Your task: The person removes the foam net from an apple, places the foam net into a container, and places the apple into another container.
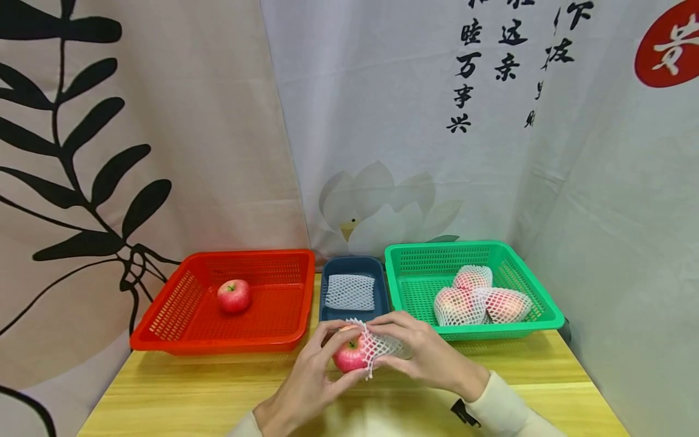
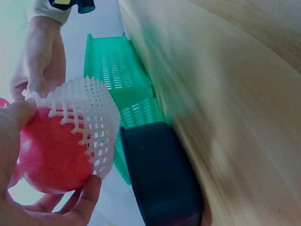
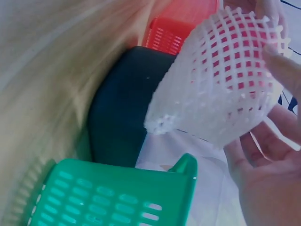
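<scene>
Left hand (image 1: 311, 371) curls round a red round apple (image 1: 347, 358) above the yellow wooden table (image 1: 207, 388) | right hand (image 1: 423, 347) pinches the white foam-mesh sleeve (image 1: 382, 347) partly covering it | likely bracing apple against sleeve's stretch

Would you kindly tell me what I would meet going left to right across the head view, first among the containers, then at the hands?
Red plastic basket, blue tray, green plastic basket; then left hand, held apple, foam net, right hand.
</scene>
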`<action>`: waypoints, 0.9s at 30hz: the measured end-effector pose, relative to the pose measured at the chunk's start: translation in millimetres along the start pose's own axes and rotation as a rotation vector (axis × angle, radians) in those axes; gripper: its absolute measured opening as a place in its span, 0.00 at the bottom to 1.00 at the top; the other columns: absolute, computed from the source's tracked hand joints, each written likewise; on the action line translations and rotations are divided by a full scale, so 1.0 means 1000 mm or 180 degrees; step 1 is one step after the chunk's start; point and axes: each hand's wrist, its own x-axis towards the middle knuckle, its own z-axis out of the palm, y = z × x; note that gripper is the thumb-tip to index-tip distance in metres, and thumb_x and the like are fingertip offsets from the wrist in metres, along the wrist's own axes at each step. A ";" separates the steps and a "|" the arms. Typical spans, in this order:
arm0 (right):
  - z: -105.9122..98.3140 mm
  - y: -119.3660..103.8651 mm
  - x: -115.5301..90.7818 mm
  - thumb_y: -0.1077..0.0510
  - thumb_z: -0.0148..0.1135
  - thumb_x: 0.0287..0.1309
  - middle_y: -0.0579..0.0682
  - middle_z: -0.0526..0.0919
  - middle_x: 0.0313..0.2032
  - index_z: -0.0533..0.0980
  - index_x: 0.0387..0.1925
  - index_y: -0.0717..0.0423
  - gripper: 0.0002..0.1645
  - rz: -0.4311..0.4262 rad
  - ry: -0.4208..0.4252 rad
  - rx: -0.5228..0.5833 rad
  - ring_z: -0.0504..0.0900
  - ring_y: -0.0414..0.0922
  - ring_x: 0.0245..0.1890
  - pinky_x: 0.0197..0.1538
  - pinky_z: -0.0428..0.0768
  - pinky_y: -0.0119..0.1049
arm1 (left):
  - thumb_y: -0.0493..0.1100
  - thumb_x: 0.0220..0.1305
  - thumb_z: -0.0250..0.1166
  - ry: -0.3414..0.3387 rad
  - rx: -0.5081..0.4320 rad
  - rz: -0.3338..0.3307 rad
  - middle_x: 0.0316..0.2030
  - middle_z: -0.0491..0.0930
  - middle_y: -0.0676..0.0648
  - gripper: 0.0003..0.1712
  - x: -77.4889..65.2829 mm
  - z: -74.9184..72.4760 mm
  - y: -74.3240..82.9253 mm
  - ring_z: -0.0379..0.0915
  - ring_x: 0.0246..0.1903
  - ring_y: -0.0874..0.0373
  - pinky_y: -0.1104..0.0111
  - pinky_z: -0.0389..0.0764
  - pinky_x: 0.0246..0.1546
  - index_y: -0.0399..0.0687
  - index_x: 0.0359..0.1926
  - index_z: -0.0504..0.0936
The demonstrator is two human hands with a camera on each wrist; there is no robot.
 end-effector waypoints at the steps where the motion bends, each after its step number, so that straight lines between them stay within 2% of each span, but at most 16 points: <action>1: 0.000 0.000 0.001 0.58 0.87 0.66 0.53 0.91 0.65 0.87 0.69 0.58 0.32 -0.0015 0.0010 0.0013 0.93 0.49 0.63 0.67 0.91 0.33 | 0.52 0.67 0.89 -0.0001 -0.0008 -0.0023 0.72 0.78 0.48 0.44 0.000 0.000 0.000 0.83 0.67 0.54 0.68 0.94 0.61 0.66 0.80 0.80; 5: -0.001 0.002 0.004 0.65 0.85 0.66 0.50 0.94 0.58 0.89 0.64 0.58 0.26 0.0053 0.0016 0.0075 0.95 0.46 0.56 0.61 0.92 0.28 | 0.51 0.66 0.89 0.0019 -0.0019 -0.0045 0.72 0.78 0.48 0.45 0.001 -0.002 0.000 0.83 0.66 0.53 0.69 0.94 0.59 0.68 0.80 0.80; 12: -0.003 0.006 0.008 0.76 0.84 0.58 0.50 0.97 0.50 0.90 0.58 0.57 0.27 -0.0045 0.0123 -0.0024 0.97 0.44 0.47 0.52 0.93 0.26 | 0.50 0.68 0.88 -0.0008 0.0080 0.0003 0.74 0.77 0.46 0.46 0.002 -0.006 -0.002 0.84 0.66 0.51 0.69 0.95 0.59 0.67 0.82 0.78; 19: -0.006 0.008 0.012 0.75 0.83 0.62 0.49 0.98 0.48 0.91 0.57 0.57 0.24 0.0080 0.0116 -0.0097 0.96 0.41 0.44 0.47 0.91 0.24 | 0.49 0.68 0.88 0.0050 0.0229 0.0007 0.75 0.77 0.44 0.45 0.001 -0.008 -0.004 0.86 0.64 0.50 0.65 0.96 0.57 0.67 0.81 0.79; 27: -0.009 0.010 0.016 0.71 0.82 0.67 0.48 0.99 0.49 0.92 0.56 0.55 0.19 0.0300 0.0069 -0.0102 0.94 0.36 0.40 0.40 0.91 0.28 | 0.49 0.69 0.88 0.0099 0.0233 0.0007 0.76 0.76 0.42 0.44 0.000 -0.008 -0.008 0.86 0.64 0.48 0.62 0.97 0.57 0.66 0.81 0.78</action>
